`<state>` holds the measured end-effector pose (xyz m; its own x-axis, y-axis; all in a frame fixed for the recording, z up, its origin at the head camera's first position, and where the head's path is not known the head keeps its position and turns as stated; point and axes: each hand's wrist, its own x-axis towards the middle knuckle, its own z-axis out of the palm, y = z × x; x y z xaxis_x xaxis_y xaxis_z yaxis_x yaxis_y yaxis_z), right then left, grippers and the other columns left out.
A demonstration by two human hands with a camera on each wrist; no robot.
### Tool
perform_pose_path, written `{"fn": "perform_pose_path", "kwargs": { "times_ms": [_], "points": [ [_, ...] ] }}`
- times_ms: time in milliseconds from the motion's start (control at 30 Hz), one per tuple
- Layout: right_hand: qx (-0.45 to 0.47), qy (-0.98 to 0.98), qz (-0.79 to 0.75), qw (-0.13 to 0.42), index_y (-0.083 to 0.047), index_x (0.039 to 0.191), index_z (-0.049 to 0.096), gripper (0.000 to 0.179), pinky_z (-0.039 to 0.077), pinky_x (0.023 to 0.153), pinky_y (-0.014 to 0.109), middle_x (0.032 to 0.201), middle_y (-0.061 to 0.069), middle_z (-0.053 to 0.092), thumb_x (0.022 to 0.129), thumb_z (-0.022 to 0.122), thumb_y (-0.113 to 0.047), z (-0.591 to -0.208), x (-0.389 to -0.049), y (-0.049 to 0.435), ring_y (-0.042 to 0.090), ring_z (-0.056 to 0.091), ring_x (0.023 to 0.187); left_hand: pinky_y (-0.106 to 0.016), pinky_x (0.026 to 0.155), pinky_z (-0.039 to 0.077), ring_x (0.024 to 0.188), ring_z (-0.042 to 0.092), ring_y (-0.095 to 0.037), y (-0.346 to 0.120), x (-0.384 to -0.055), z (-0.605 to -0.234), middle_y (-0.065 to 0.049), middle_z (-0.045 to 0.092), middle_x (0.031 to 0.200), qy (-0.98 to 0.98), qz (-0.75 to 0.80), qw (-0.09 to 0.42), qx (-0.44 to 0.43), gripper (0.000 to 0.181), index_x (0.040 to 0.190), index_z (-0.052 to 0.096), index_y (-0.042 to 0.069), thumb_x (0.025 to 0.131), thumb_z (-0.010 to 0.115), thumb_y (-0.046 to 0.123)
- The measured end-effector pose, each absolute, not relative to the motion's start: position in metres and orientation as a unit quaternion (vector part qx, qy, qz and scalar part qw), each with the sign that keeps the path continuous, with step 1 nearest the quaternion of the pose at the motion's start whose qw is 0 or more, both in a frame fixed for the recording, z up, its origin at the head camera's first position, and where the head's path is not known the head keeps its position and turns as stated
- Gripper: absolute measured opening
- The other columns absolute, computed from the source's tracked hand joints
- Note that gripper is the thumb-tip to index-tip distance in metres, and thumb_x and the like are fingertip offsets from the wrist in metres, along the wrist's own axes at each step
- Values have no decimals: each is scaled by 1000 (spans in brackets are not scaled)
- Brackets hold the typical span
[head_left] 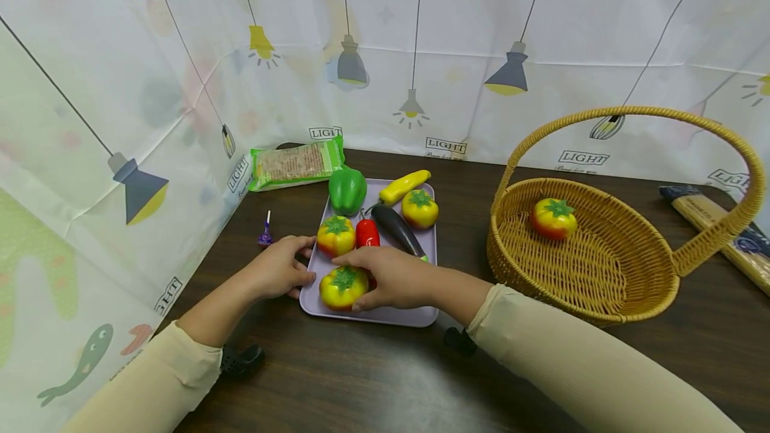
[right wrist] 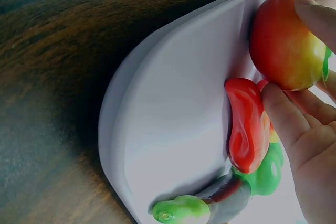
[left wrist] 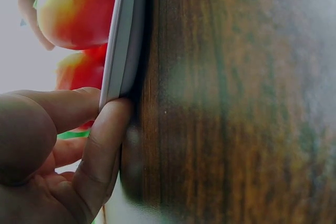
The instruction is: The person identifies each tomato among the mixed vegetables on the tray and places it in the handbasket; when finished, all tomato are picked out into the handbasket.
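Observation:
A lilac tray [head_left: 400,316] lies on the table with toy vegetables in it. My left hand [head_left: 279,266] pinches its left rim between thumb and fingers, as the left wrist view shows. My right hand [head_left: 397,277] holds a yellow-red toy tomato [head_left: 341,288] at the tray's near left, with thumb and fingers around it. Beside this lie another tomato [head_left: 335,236], a red pepper [right wrist: 245,124] partly hidden by my right hand in the head view, and a dark eggplant [head_left: 397,227]. Farther back are a green bell pepper [head_left: 347,191], a yellow pepper [head_left: 406,186] and a third tomato [head_left: 420,208].
A wicker basket [head_left: 499,262] with a tall handle stands right of the tray, one tomato [head_left: 553,218] inside. A green-edged food packet [head_left: 297,164] lies at the back left, a purple lollipop [head_left: 265,236] left of the tray. Another long packet [head_left: 716,216] is at far right.

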<state>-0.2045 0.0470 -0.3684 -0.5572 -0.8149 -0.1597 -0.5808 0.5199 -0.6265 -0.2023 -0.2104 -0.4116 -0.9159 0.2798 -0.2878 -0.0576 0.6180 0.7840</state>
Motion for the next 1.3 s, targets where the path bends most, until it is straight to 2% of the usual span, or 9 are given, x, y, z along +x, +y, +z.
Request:
{"fn": "perform_pose_path", "kwargs": {
  "times_ms": [400, 633, 867, 933, 1100, 1300],
  "points": [
    [-410, 849, -258, 211, -14, 149, 54, 70, 39, 113, 34, 145, -1, 54, 86, 85, -22, -364, -203, 56, 12, 50, 126, -35, 60, 61, 91, 64, -21, -207, -202, -409, -22, 47, 132, 879, 431, 195, 66, 71, 153, 35, -7, 93, 72, 1],
    [-386, 858, -265, 209, -21, 149, 53, 70, 46, 104, 31, 145, -4, 53, 87, 85, -24, -353, -203, 68, 11, 52, 119, -35, 60, 61, 91, 64, -21, -205, -202, -408, -22, 48, 132, 880, 429, 192, 67, 71, 153, 35, -6, 93, 72, 1],
    [-368, 862, -286, 199, -19, 151, 52, 73, 50, 103, 37, 147, -2, 51, 86, 85, -23, -339, -202, 84, 14, 52, 126, -35, 60, 61, 89, 63, -22, -205, -202, -407, -22, 48, 132, 880, 429, 195, 65, 73, 153, 34, -7, 92, 73, 0],
    [-367, 864, -287, 191, -17, 151, 52, 73, 51, 102, 37, 146, -1, 52, 86, 85, -23, -334, -202, 90, 16, 54, 123, -35, 60, 61, 89, 63, -21, -206, -202, -408, -23, 48, 131, 879, 429, 196, 65, 73, 153, 34, -7, 92, 73, 0],
    [-360, 877, -272, 167, -19, 151, 52, 74, 53, 95, 36, 142, -2, 54, 85, 86, -27, -324, -205, 104, 20, 58, 110, -36, 60, 61, 89, 63, -21, -207, -201, -410, -23, 48, 131, 878, 432, 195, 65, 73, 153, 34, -8, 92, 73, -2],
    [-332, 889, -271, 158, -25, 152, 50, 78, 54, 98, 41, 145, 2, 53, 83, 87, -27, -313, -207, 121, 22, 58, 119, -36, 60, 61, 90, 63, -22, -208, -201, -411, -23, 48, 132, 878, 433, 194, 60, 73, 153, 35, -7, 92, 73, -2]
  ]
}}
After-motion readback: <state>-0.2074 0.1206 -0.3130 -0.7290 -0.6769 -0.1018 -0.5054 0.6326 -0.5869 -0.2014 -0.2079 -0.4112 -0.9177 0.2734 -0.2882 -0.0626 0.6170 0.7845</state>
